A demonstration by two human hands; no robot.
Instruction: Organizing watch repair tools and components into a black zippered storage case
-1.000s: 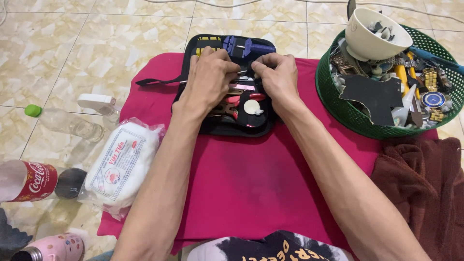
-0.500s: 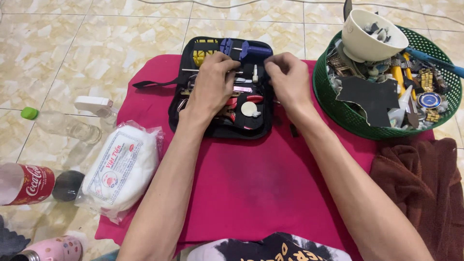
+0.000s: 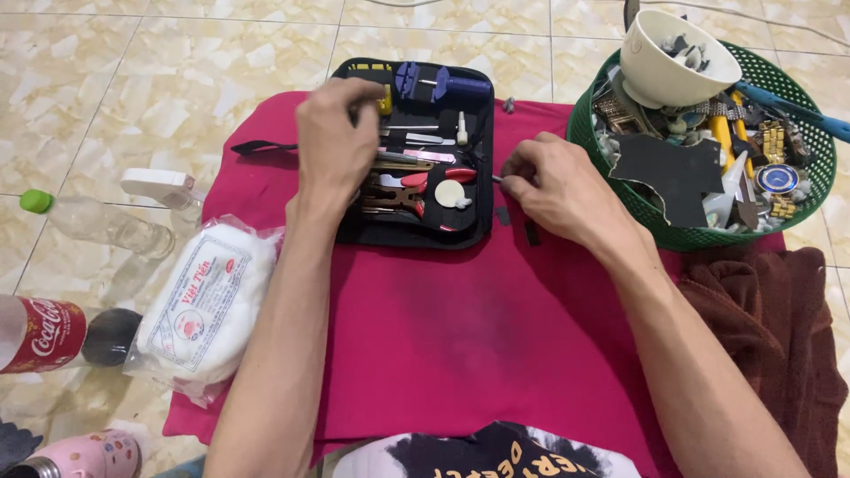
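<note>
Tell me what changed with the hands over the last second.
The right hand came off the black tool case to the red cloth beside it, pinching a small thin piece. The left hand stayed over the case's tools. Case, green basket and white packet lie as before.

A pale tiled floor (image 3: 133, 80) carries everything here. A magenta cloth (image 3: 478, 327) is spread flat on it. Left of the cloth lie a white plastic-wrapped pack (image 3: 204, 305), a clear bottle with a green cap (image 3: 102, 221), a small white bottle (image 3: 159, 186) and a dark soda bottle (image 3: 53, 335). Right of the cloth sit a green basket (image 3: 620, 190), overlapping its edge, and a brown towel (image 3: 779, 336).
</note>
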